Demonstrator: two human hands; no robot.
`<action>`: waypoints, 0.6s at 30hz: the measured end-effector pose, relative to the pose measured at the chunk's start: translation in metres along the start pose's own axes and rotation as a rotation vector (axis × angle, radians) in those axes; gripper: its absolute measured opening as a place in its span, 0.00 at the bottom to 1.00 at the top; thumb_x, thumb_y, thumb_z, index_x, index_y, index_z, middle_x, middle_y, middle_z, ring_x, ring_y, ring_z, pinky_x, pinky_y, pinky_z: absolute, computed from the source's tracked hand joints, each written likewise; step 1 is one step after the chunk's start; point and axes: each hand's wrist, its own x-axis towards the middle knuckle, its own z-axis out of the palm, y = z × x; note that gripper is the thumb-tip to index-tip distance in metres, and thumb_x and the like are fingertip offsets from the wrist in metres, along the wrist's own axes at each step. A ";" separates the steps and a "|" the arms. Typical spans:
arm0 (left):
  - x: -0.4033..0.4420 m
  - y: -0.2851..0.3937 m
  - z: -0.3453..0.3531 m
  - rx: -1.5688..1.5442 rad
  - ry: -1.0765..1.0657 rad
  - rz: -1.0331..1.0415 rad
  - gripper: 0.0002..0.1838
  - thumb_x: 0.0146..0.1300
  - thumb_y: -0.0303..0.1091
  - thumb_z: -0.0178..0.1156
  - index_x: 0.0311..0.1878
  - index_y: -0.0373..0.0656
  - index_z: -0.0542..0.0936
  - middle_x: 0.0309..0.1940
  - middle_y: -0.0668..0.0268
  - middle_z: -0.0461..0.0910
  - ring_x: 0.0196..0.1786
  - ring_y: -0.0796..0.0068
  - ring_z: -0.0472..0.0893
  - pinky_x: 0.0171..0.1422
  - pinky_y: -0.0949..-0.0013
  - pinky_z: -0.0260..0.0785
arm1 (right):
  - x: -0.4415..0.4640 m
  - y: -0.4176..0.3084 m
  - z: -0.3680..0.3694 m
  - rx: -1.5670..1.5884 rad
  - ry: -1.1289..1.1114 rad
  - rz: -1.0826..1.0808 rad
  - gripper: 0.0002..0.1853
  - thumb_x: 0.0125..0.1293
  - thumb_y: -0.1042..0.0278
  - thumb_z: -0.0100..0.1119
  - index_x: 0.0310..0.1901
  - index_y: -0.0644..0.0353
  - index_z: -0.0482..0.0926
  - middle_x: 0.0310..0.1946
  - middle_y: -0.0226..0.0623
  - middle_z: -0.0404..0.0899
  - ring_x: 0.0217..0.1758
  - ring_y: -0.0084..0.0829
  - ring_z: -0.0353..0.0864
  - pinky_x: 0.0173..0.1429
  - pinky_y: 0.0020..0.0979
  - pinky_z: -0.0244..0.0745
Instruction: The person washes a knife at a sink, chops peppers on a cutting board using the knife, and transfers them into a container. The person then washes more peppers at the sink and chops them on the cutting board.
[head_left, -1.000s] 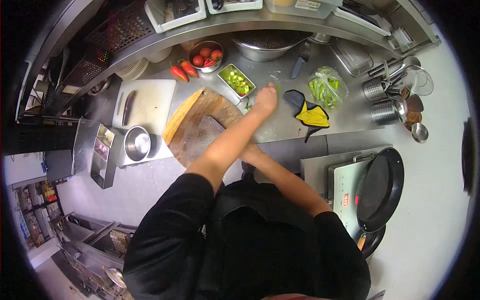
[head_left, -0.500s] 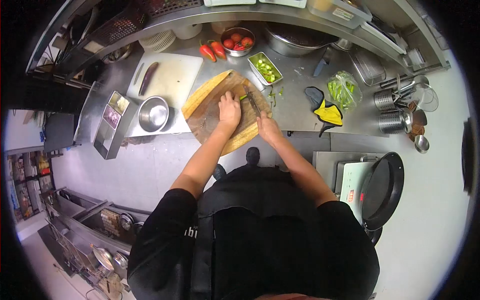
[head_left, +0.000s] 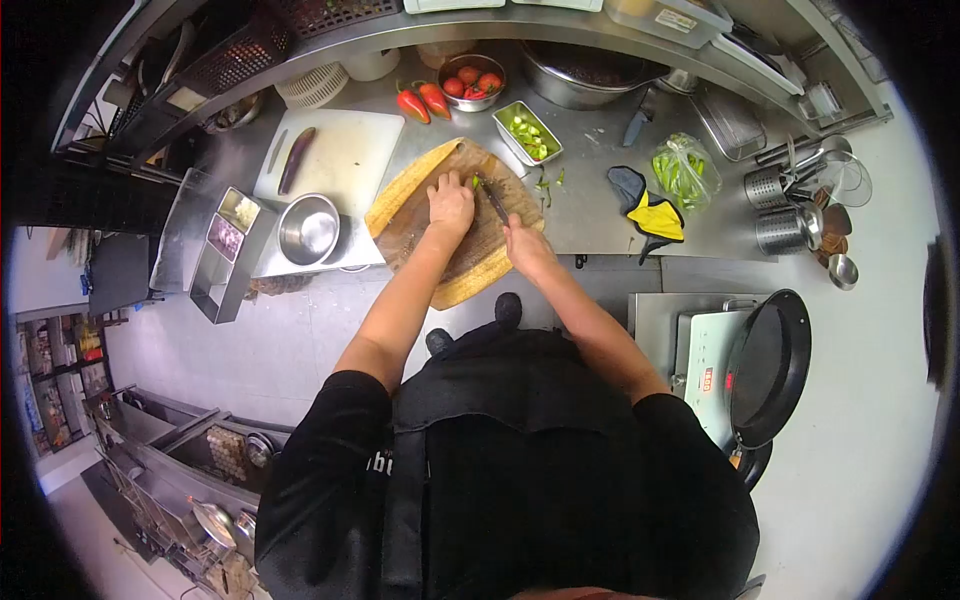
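On the round wooden cutting board (head_left: 400, 222), my left hand (head_left: 452, 204) has its fingers curled down over a green pepper (head_left: 476, 182). Only a small end of the pepper shows past the fingertips. My right hand (head_left: 525, 243) is closed round the handle of a knife (head_left: 491, 199), whose blade points up and left, its tip beside the pepper's end. Green scraps (head_left: 545, 187) lie just right of the board. Behind them stands a metal tray (head_left: 541, 152) holding cut green pieces.
A white board (head_left: 350, 150) with an eggplant (head_left: 297, 160) lies left, near a steel bowl (head_left: 308, 229). Red peppers (head_left: 424, 103) and a bowl of tomatoes (head_left: 472, 84) stand behind. To the right are a yellow-grey glove (head_left: 655, 220), bagged green peppers (head_left: 684, 172) and a pan (head_left: 770, 368).
My left hand has shifted slightly left on the board, and less of the green pepper shows. The knife has moved a little left with my right hand.
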 end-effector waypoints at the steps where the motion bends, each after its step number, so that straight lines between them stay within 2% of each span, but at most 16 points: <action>1: 0.002 -0.001 0.003 0.022 -0.004 0.029 0.13 0.60 0.30 0.46 0.41 0.40 0.80 0.47 0.55 0.73 0.48 0.55 0.75 0.49 0.58 0.70 | 0.003 0.002 0.004 0.015 0.028 -0.024 0.15 0.70 0.60 0.38 0.45 0.65 0.65 0.29 0.61 0.77 0.37 0.60 0.77 0.43 0.54 0.70; 3: 0.007 -0.005 0.008 0.043 -0.010 0.062 0.13 0.59 0.29 0.47 0.42 0.40 0.80 0.48 0.54 0.73 0.48 0.53 0.75 0.50 0.57 0.71 | 0.008 0.008 0.011 0.032 0.057 -0.045 0.16 0.70 0.59 0.39 0.45 0.66 0.65 0.29 0.62 0.77 0.36 0.60 0.77 0.44 0.54 0.70; 5: 0.018 -0.012 0.022 -0.209 -0.224 -0.043 0.14 0.55 0.25 0.51 0.44 0.38 0.78 0.51 0.52 0.72 0.53 0.51 0.73 0.56 0.57 0.70 | 0.009 0.006 0.009 0.010 0.052 -0.045 0.16 0.70 0.59 0.38 0.45 0.67 0.66 0.30 0.62 0.77 0.38 0.60 0.78 0.45 0.53 0.70; 8: 0.023 -0.010 0.027 -0.342 -0.268 -0.146 0.18 0.51 0.22 0.53 0.49 0.37 0.76 0.53 0.51 0.70 0.56 0.50 0.72 0.60 0.57 0.68 | 0.010 0.002 0.008 0.001 0.034 -0.012 0.16 0.70 0.60 0.38 0.45 0.68 0.66 0.31 0.63 0.77 0.39 0.59 0.78 0.46 0.53 0.70; 12: 0.015 -0.005 0.015 -0.330 -0.267 -0.070 0.23 0.51 0.21 0.53 0.55 0.39 0.73 0.54 0.51 0.69 0.55 0.51 0.73 0.58 0.58 0.69 | 0.009 -0.005 0.000 -0.010 0.005 -0.007 0.17 0.70 0.60 0.38 0.46 0.68 0.66 0.33 0.63 0.77 0.40 0.59 0.78 0.47 0.52 0.70; 14: 0.014 -0.002 0.017 -0.345 -0.129 -0.080 0.26 0.54 0.22 0.51 0.59 0.43 0.70 0.54 0.52 0.69 0.55 0.51 0.73 0.58 0.58 0.69 | 0.005 -0.017 -0.013 -0.012 -0.087 0.096 0.15 0.69 0.63 0.38 0.46 0.68 0.67 0.41 0.62 0.76 0.49 0.57 0.76 0.53 0.50 0.69; 18: 0.018 -0.001 0.013 -0.329 -0.235 -0.086 0.25 0.57 0.24 0.49 0.61 0.44 0.69 0.54 0.52 0.69 0.55 0.51 0.73 0.58 0.57 0.69 | 0.010 -0.017 -0.006 -0.009 -0.084 0.115 0.15 0.69 0.64 0.35 0.46 0.68 0.67 0.43 0.64 0.76 0.50 0.57 0.75 0.55 0.50 0.68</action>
